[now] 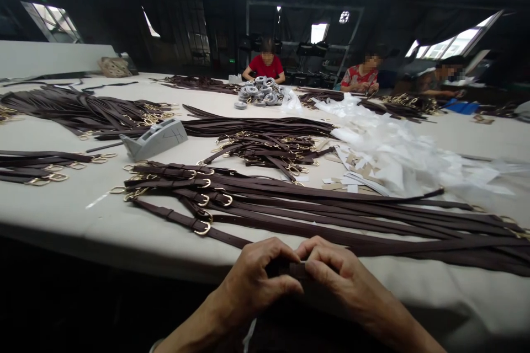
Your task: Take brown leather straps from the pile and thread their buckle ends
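Observation:
Close to the table's front edge, my left hand (265, 267) and my right hand (331, 265) meet over a dark brown leather strap (297, 270). The fingers of both hands are closed on it, thumbs toward me. Most of the held strap is hidden by the hands. Just beyond them lies a row of long brown straps (290, 215) with gold buckles (202, 228) at their left ends. Below my left hand hangs a thin pale strip (249, 333), which I cannot make out clearly.
A grey tape dispenser (155, 139) stands left of a pile of short straps (269, 149). Clear plastic bags (385, 143) heap at the right. Tape rolls (263, 91) lie farther back. More straps (74, 105) spread at the left. Several people (265, 66) sit across the table.

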### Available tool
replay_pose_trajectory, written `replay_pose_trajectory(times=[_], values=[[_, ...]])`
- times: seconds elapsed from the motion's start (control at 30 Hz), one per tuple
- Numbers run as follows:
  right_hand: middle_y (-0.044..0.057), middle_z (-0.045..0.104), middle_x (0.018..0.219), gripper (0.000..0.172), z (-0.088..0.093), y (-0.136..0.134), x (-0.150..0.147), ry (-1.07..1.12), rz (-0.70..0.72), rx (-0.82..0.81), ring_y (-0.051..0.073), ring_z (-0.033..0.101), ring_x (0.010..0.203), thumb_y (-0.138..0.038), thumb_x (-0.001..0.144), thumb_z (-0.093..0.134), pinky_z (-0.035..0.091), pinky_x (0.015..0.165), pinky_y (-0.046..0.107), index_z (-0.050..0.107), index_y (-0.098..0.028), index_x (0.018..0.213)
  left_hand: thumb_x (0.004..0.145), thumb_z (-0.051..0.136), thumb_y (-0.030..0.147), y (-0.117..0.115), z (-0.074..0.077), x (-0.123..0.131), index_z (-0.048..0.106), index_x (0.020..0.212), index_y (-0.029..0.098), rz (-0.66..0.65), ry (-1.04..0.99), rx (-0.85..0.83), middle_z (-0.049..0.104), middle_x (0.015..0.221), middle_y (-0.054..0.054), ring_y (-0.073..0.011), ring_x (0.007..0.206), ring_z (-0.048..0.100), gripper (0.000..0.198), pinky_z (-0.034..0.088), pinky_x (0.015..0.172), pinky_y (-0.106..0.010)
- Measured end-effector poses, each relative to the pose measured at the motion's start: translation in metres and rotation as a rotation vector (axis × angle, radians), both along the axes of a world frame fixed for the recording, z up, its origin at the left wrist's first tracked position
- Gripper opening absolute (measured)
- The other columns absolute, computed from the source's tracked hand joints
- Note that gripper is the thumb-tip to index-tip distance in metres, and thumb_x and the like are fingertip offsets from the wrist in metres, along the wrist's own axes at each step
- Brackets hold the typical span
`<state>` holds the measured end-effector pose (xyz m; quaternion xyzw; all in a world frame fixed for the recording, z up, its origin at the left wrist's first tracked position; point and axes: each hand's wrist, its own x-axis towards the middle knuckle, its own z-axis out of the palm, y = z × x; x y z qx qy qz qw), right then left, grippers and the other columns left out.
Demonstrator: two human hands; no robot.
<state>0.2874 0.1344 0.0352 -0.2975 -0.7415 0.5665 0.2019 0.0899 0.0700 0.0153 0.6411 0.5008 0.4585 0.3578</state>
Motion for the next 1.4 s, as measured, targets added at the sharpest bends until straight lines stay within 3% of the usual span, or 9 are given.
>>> replay_pose_trajectory(times=[0.27, 0.57, 0.8, 0.97, 1.03, 1.1, 1.17, 1.27, 1.4], values=[[0.004, 0.058, 0.098, 0.032, -0.010, -0.011, -0.013, 0.007, -0.088, 0.142, 0.019, 0.056, 0.091, -0.038, 0.099, 0.047, 0.041, 0.081, 0.029, 0.052, -0.020, 0.072, 0.073, 0.081, 0.023, -0.001, -0.007, 0.009, 0.072, 0.094, 0.017, 0.014, 0.058, 0.035, 0.072, 0.087, -0.006, -0.0195, 0.079, 0.065, 0.023, 0.047, 0.073, -0.025], [0.004, 0.049, 0.104, 0.026, -0.017, -0.018, -0.004, -0.004, -0.076, 0.208, 0.019, 0.051, 0.097, -0.039, 0.103, 0.036, 0.040, 0.086, 0.029, 0.056, -0.024, 0.097, 0.065, 0.081, 0.010, -0.007, 0.005, 0.003, 0.075, 0.091, 0.020, 0.027, -0.133, -0.117, 0.073, 0.083, 0.000, -0.0159, 0.074, 0.063, 0.029, 0.046, 0.071, -0.021], [0.003, 0.049, 0.090, 0.031, -0.023, -0.023, -0.017, 0.020, -0.082, 0.259, 0.018, 0.051, 0.085, -0.037, 0.104, 0.031, 0.042, 0.078, 0.029, 0.051, -0.022, 0.084, 0.065, 0.083, 0.014, -0.008, -0.006, 0.004, 0.075, 0.087, 0.018, 0.024, -0.134, -0.067, 0.072, 0.080, -0.001, -0.0161, 0.074, 0.062, 0.023, 0.044, 0.071, -0.022], [-0.001, 0.060, 0.095, 0.012, -0.009, -0.015, -0.014, -0.110, -0.087, 0.214, 0.019, 0.056, 0.087, -0.027, 0.086, 0.065, 0.044, 0.077, 0.028, 0.054, -0.024, 0.086, 0.071, 0.074, 0.016, -0.009, 0.000, -0.009, 0.073, 0.094, 0.018, -0.099, -0.274, -0.326, 0.069, 0.087, 0.000, -0.0157, 0.080, 0.058, 0.023, 0.043, 0.069, -0.022], [-0.003, 0.065, 0.101, 0.031, 0.000, -0.012, -0.013, -0.156, -0.103, 0.224, 0.020, 0.059, 0.093, -0.019, 0.074, 0.076, 0.046, 0.082, 0.027, 0.060, -0.027, 0.100, 0.075, 0.067, 0.014, -0.010, 0.003, -0.013, 0.066, 0.102, 0.020, -0.171, -0.408, -0.416, 0.066, 0.092, 0.001, -0.0146, 0.080, 0.056, 0.027, 0.042, 0.068, -0.022], [-0.004, 0.068, 0.099, 0.035, 0.005, -0.010, -0.014, -0.151, -0.089, 0.266, 0.020, 0.063, 0.092, -0.021, 0.075, 0.078, 0.048, 0.082, 0.027, 0.064, -0.030, 0.106, 0.076, 0.062, 0.014, -0.008, 0.003, -0.016, 0.057, 0.103, 0.021, -0.173, -0.513, -0.447, 0.064, 0.090, 0.002, -0.0122, 0.073, 0.053, 0.028, 0.040, 0.062, -0.021], [-0.003, 0.071, 0.095, 0.021, 0.004, -0.009, -0.015, -0.098, -0.104, 0.367, 0.019, 0.066, 0.087, -0.028, 0.081, 0.075, 0.051, 0.079, 0.026, 0.068, -0.029, 0.101, 0.077, 0.063, 0.017, -0.006, 0.001, -0.021, 0.054, 0.097, 0.021, -0.092, -0.426, -0.390, 0.060, 0.083, 0.003, -0.0119, 0.070, 0.050, 0.022, 0.038, 0.061, -0.022], [0.001, 0.071, 0.090, 0.015, -0.003, -0.009, -0.015, -0.010, -0.163, 0.596, 0.019, 0.068, 0.081, -0.031, 0.086, 0.072, 0.053, 0.073, 0.025, 0.066, -0.025, 0.099, 0.083, 0.062, 0.022, -0.003, -0.001, -0.029, 0.056, 0.085, 0.019, 0.115, -0.055, -0.099, 0.058, 0.086, -0.001, -0.0164, 0.083, 0.052, 0.007, 0.040, 0.076, -0.027], [0.003, 0.071, 0.091, 0.017, -0.010, -0.011, -0.017, 0.054, -0.142, 0.821, 0.019, 0.068, 0.083, -0.028, 0.089, 0.069, 0.055, 0.075, 0.025, 0.062, -0.024, 0.104, 0.094, 0.049, 0.032, -0.006, -0.002, -0.029, 0.050, 0.075, 0.019, 0.260, 0.249, 0.067, 0.053, 0.081, -0.001, -0.0173, 0.080, 0.049, 0.023, 0.036, 0.076, -0.029]])
